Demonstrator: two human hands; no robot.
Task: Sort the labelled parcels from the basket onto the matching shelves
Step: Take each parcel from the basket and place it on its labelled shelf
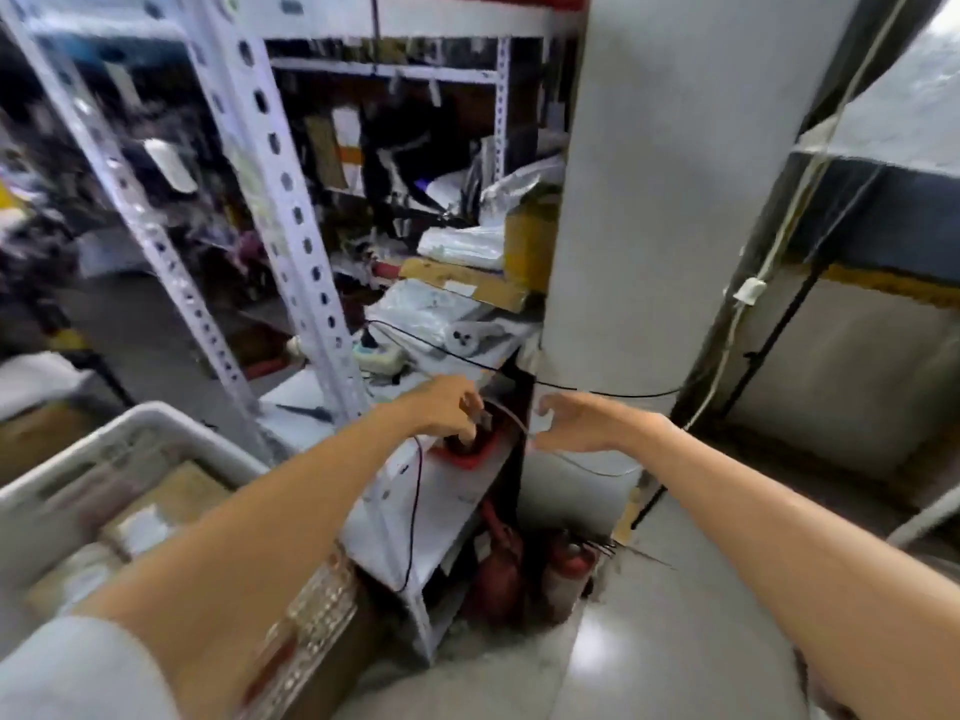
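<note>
The view is motion-blurred. My left hand (pixel 449 407) reaches forward and its fingers curl round a small dark object (pixel 482 419), just above a red item (pixel 465 452) on a low white shelf (pixel 395 506). A thin grey cable (pixel 582 466) arcs from there to my right hand (pixel 579 420), whose curled fingertips pinch it beside the white pillar. The grey basket (pixel 104 449) sits at lower left with brown labelled parcels (pixel 171 504) inside. A taped brown parcel (pixel 311 615) lies under my left forearm.
White perforated shelf uprights (pixel 291 210) stand ahead at left, with bags and boxes piled on the shelves (pixel 467 241) behind. A wide white pillar (pixel 665 174) fills the centre right. A black cable (pixel 597 391) crosses it. Red fire extinguishers (pixel 498 569) stand on the floor below.
</note>
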